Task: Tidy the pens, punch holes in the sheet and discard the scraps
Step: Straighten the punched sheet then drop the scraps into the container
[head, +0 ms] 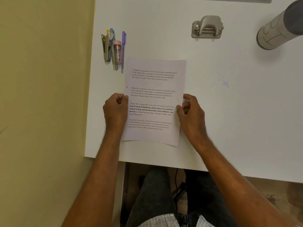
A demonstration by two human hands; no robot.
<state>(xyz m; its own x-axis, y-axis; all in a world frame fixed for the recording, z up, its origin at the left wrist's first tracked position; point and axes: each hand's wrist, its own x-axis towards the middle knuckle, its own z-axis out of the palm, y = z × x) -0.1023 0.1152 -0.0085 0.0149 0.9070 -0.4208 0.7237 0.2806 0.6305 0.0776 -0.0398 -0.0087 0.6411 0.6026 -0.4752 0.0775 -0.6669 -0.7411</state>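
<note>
White desk (229, 112) against a yellow-green wall, seen from above; legs in dark trousers and a cable below the near edge. Pens look tidied already: purple pen (123, 51), blue pen (113, 46) and yellow pen (108, 32) lined up parallel at far left, bunched with a stapler (105, 48) and a small pink-capped jar (117, 52), touching or nearly touching one another. Judged as first step done. Printed sheet (154, 102) flat near the front edge, slightly skewed, four blocks of text, third partly bold, small dark mark at its left margin by the second block; whether a punched hole or a printed mark, cannot tell. No other holes visible along any edge, so punching judged not yet done. Left hand (115, 110) curled at the sheet's left edge, thumb and fingers pinching the paper margin. Right hand (191, 110) likewise curled on the right edge, thumb over the paper, fingers tucked under or beside. Both holding the sheet at mid-height, likely ready to lift or square it. Metal hole punch (207, 27) well apart at far centre-right, handle up, nothing in its slot. Grey cylindrical container (278, 28) at far right, tilted look from lens, contents hidden; maybe the bin for scraps, not certain. No scraps visible on the desk. Remaining: carry sheet to punch, punch, discard scraps. Faint blue smudge (226, 83) on the desk right of the sheet.
</note>
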